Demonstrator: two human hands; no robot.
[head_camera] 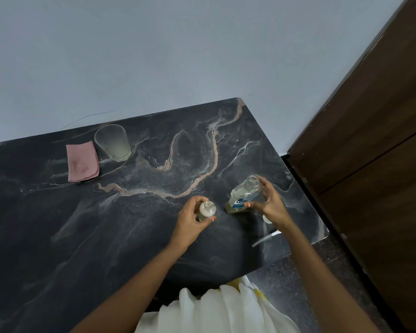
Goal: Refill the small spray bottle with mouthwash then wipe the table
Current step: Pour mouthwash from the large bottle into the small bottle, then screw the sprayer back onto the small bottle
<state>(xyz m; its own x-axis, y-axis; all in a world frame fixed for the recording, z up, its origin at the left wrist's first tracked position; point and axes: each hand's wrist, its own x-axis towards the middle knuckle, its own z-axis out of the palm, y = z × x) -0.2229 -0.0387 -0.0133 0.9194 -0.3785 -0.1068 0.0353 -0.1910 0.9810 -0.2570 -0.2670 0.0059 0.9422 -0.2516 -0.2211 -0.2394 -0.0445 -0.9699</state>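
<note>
A small clear spray bottle (207, 210) stands upright on the dark marble table (106, 224) with its top off, and my left hand (190, 219) is wrapped around it. To its right the clear mouthwash bottle (244, 194), blue-labelled and uncapped, stands with a little pale liquid at its base. My right hand (269, 203) grips it from the right side. A white cap (266, 219) lies on the table partly hidden behind my right wrist. A thin white spray tube (265, 238) lies near the right table edge.
A folded pink cloth (82, 162) lies at the back left, beside an empty drinking glass (113, 143). A grey wall runs behind the table. A brown wooden door (375, 152) stands to the right, past the table's right edge.
</note>
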